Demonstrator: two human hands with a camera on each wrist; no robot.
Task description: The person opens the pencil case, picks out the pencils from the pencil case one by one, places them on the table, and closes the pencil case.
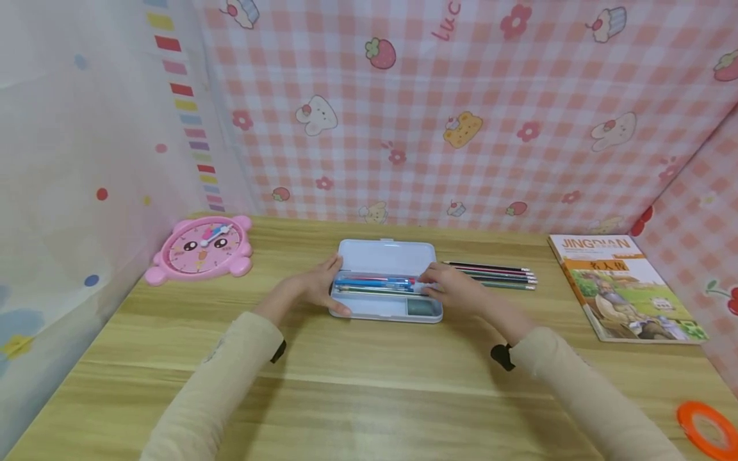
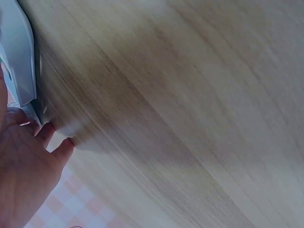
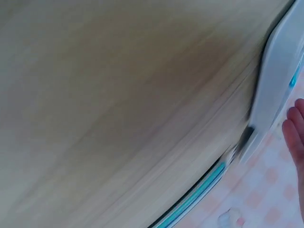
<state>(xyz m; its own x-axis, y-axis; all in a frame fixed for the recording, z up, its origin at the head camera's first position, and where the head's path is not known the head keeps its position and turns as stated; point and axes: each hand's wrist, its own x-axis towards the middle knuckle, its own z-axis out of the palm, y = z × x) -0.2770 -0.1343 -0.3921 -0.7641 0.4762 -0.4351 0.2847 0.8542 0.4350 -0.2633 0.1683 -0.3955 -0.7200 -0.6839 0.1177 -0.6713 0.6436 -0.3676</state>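
An open white pencil case (image 1: 369, 312) lies on the table in the head view, lid tipped back. Inside are a clear-and-blue pen pack (image 1: 375, 282), pencils (image 1: 380, 292) below it and a dark green eraser (image 1: 421, 308) in the front right corner. My left hand (image 1: 314, 285) grips the case's left end, thumb at the front corner and fingers at the back; the left wrist view shows these fingers (image 2: 61, 152) by its edge. Over the right end is my right hand (image 1: 455, 288), fingertips close to the pens' ends. Its fingers (image 3: 295, 126) look extended in the right wrist view.
Several pencils (image 1: 501, 276) lie side by side just right of the case. A magazine (image 1: 628, 288) is farther right, and an orange tape roll (image 1: 706, 429) sits at the near right edge. Back left lies a pink toy clock (image 1: 202, 250). Patterned cloth (image 1: 357, 141) hangs behind the table.
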